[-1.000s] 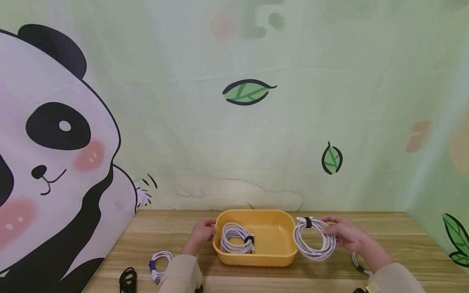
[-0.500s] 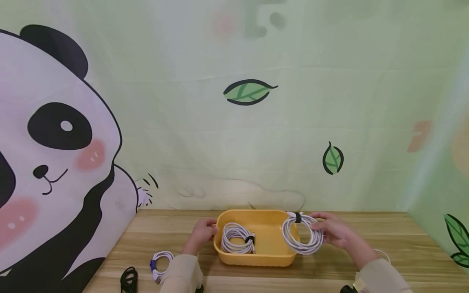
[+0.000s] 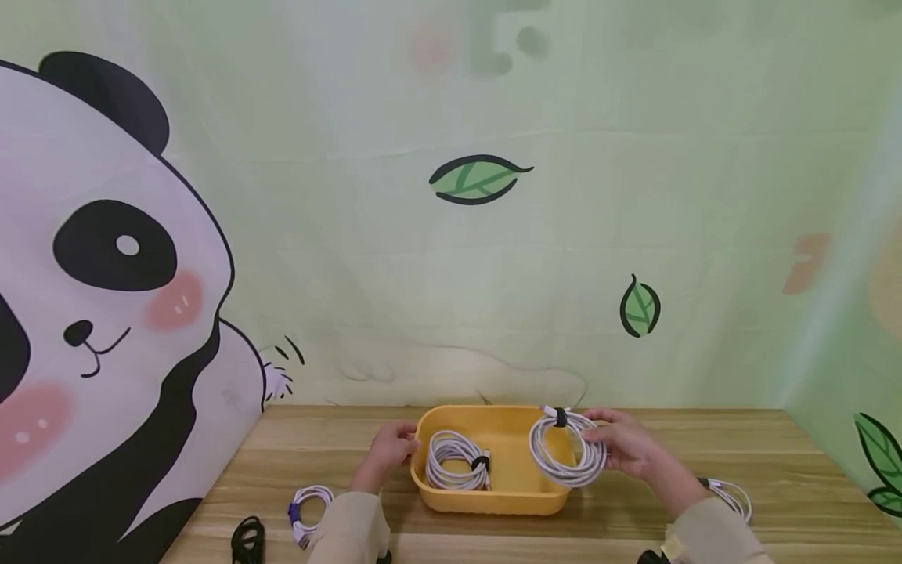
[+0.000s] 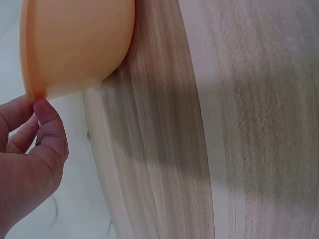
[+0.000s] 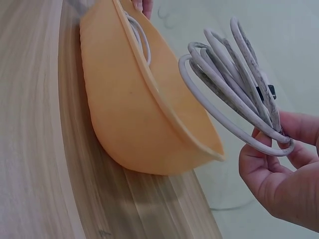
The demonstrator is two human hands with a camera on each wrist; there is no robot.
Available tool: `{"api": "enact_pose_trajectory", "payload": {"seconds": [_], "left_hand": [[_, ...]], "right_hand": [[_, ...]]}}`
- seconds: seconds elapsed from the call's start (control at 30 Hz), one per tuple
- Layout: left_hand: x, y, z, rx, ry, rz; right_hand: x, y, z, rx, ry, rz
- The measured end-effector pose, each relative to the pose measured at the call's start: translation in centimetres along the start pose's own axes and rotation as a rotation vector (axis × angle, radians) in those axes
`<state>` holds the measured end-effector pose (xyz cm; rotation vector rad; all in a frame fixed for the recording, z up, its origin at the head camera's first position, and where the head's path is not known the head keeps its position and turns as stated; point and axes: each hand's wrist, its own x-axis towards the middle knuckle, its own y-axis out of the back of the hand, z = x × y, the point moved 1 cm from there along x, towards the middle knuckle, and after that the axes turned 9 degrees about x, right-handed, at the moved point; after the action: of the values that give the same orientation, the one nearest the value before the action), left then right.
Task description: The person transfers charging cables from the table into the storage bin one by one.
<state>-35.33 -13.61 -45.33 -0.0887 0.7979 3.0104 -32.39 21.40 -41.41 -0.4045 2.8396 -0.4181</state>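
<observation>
A yellow plastic bin (image 3: 493,502) stands on the table, with one coiled white cable (image 3: 451,470) tied by a black strap lying in its left half. My left hand (image 3: 389,450) pinches the bin's left rim between thumb and fingers, as the left wrist view shows close up. My right hand (image 3: 623,445) holds a second coiled white cable (image 3: 567,473), also bound with a black strap, by its right side. This coil overlaps the bin's right rim in the head view. In the right wrist view the held cable (image 5: 234,94) is raised beside the bin's open top.
On the wooden table (image 3: 796,470), a white cable with a blue strap (image 3: 296,511) and a black cable (image 3: 247,540) lie at the left. Another white cable (image 3: 733,497) lies behind the right forearm. A panda-printed backdrop (image 3: 395,298) rises at the table's back edge.
My right hand has carried its coiled cable leftward from beside the bin to over its right end. My left hand has stayed at the bin's left rim.
</observation>
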Motion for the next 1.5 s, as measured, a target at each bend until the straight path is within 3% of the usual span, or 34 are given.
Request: {"api": "enact_pose_trajectory", "payload": {"seconds": [0.5, 0.93, 1.2, 1.5], "left_hand": [[0.0, 0.0, 0.0, 0.009, -0.007, 0.002], [0.0, -0.1, 0.1, 0.004, -0.001, 0.006], [0.0, -0.1, -0.1, -0.008, -0.006, 0.006], [-0.1, 0.0, 0.0, -0.006, -0.009, 0.007]], "right_hand": [[1.2, -1.4, 0.9, 0.019, 0.021, 0.007], [2.4, -2.8, 1.8, 0.011, 0.027, 0.086], [3.2, -3.7, 2.7, 0.042, 0.022, 0.036], [3.9, -4.7, 3.5, 0.023, 0.026, 0.057]]}}
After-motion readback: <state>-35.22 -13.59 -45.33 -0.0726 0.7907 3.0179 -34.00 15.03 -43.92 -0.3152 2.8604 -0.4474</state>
